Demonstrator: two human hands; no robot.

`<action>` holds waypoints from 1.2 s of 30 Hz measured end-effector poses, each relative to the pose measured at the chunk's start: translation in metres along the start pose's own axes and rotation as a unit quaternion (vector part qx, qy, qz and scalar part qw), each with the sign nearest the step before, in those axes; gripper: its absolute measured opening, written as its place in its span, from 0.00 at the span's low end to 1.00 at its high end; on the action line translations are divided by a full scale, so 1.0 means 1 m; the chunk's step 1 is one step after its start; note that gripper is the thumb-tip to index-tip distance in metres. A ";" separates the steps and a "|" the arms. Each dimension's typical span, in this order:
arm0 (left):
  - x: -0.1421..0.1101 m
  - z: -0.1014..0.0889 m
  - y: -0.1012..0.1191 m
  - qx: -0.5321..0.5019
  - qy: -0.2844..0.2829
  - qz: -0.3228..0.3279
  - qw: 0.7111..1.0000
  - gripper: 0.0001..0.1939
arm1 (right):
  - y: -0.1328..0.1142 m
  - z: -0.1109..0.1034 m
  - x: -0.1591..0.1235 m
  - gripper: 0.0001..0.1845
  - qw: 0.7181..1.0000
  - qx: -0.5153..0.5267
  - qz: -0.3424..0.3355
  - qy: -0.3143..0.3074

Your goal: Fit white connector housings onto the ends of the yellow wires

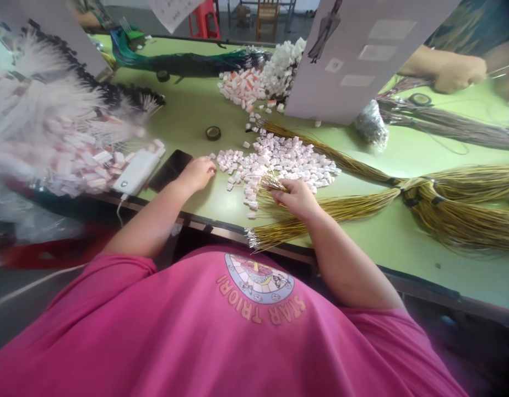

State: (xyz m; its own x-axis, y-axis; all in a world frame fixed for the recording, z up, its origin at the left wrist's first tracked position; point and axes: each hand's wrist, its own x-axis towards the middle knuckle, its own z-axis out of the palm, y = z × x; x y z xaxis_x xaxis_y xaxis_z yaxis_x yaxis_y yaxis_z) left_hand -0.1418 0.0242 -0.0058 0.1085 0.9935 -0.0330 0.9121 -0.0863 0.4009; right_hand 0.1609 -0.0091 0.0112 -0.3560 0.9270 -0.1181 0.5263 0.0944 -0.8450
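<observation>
My right hand (298, 199) is closed around a small bunch of yellow wires (271, 181), whose metal-tipped ends point left over a heap of small white connector housings (287, 157). Just left of the heap, my left hand (198, 174) rests near the table with its fingers curled together; what they hold, if anything, is too small to make out. Under and beside my right hand runs a thick bundle of yellow wires (353, 207), its silvery terminals (252, 238) lying at the table's front edge.
A black phone (171, 170) and a white power bank (135, 172) with a cable lie left of my left hand. A roll of black tape (213, 133) sits behind. White-ended wires pile up at far left. A grey-white divider (341, 66) stands behind; a co-worker's hand (459, 71) shows beyond it.
</observation>
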 end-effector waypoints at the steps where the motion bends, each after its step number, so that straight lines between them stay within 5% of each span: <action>1: -0.002 0.000 0.006 -0.011 0.005 0.000 1.000 0.07 | -0.001 0.000 0.000 0.08 1.000 -0.004 -0.002 -0.001; 5: -0.014 0.004 0.040 -0.165 0.010 0.016 0.986 0.07 | -0.001 -0.002 0.001 0.07 1.000 -0.002 -0.004 0.013; 11: -0.029 0.030 0.094 -0.483 -0.145 0.019 0.863 0.12 | 0.003 -0.002 0.001 0.08 0.998 0.064 -0.007 0.030; 17: -0.027 0.039 0.110 -0.585 -0.176 -0.045 0.790 0.14 | 0.006 0.000 0.000 0.09 0.996 0.077 0.003 0.039; 29: -0.027 0.045 0.109 -0.598 -0.155 -0.054 0.784 0.14 | -0.002 -0.001 -0.002 0.12 0.999 -0.008 0.005 0.033; 36: -0.030 0.050 0.114 -0.555 -0.156 -0.027 0.817 0.12 | 0.000 0.002 0.000 0.13 1.000 -0.009 -0.013 0.018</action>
State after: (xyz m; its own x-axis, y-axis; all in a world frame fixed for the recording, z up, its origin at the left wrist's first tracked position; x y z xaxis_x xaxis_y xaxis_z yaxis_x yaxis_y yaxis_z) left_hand -0.0216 -0.0193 -0.0045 0.3331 0.9117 -0.2407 0.0169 0.2495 0.9682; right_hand 0.1595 -0.0101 0.0100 -0.3424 0.9364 -0.0770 0.5304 0.1250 -0.8385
